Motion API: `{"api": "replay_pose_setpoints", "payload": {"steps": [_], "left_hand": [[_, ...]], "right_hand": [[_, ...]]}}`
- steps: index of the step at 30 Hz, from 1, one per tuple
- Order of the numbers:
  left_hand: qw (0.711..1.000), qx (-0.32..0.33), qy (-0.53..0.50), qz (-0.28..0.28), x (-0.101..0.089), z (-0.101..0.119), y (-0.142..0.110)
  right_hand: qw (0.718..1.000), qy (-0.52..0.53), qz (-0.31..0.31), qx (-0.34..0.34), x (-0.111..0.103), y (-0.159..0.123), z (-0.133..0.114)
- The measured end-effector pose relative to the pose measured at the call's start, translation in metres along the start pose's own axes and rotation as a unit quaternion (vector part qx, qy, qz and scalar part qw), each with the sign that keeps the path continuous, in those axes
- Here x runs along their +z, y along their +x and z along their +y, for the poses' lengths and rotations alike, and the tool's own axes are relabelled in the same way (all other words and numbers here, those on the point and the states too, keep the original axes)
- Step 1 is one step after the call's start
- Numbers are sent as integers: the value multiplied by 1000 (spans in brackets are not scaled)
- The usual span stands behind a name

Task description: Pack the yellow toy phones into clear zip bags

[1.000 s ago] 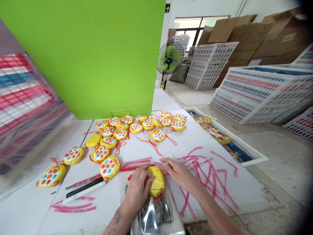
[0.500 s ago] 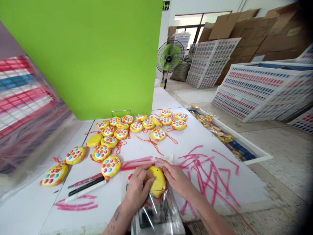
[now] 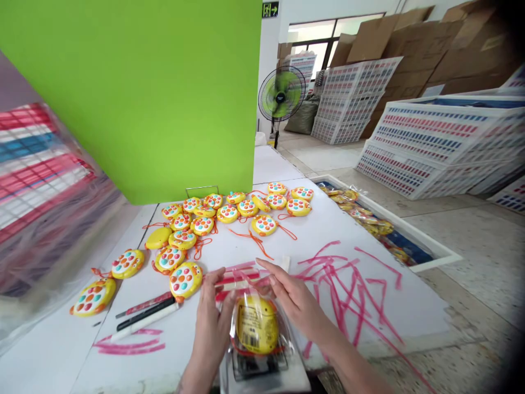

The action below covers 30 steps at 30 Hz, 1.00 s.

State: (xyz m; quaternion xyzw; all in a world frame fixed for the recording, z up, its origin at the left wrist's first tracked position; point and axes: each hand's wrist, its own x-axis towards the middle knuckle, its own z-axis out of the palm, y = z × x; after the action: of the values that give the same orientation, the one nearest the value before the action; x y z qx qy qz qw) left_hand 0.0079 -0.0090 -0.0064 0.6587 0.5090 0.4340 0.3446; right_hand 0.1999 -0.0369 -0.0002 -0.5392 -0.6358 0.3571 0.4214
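Observation:
A yellow toy [image 3: 268, 323] lies back side up inside a clear plastic bag [image 3: 289, 350] printed with dark text and a barcode. The bag rests on a stack of similar flat bags at the table's front edge. My left hand [image 3: 211, 317] is at the bag's left upper edge, thumb and fingers apart. At the bag's upper right, my right hand [image 3: 297, 298] pinches the bag's mouth, its index finger stretched out. A pinkish strip [image 3: 241, 275] crosses between the hands; whether it belongs to the bag is unclear.
Several yellow toys with coloured dots [image 3: 184, 280] and orange cords lie left and behind. Pens [image 3: 143, 317] and pink strips [image 3: 129, 346] are at left, more pink strips [image 3: 353, 295] at right. A green panel [image 3: 164, 109] stands behind; a crate of bagged toys [image 3: 435, 260] sits right.
The toy has slid down into the bag, so the printed film now covers it. My left hand has let go of the toy and moved left, fingers apart.

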Motion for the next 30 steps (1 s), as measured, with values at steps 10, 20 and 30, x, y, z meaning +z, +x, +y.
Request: {"api": "replay_pose_setpoints", "payload": {"steps": [10,20,30], "left_hand": [[953,-201,-199,-109,2,2,5],[952,-206,-190,-121,3,1,-3],[984,-40,-1,-172,-2,20,-6]], "right_hand": [[999,-5,2,-38,-2,-5,-14],[971,-120,137,-152,2,5,-6],[928,-226,95,-281,28,11,-20]]}}
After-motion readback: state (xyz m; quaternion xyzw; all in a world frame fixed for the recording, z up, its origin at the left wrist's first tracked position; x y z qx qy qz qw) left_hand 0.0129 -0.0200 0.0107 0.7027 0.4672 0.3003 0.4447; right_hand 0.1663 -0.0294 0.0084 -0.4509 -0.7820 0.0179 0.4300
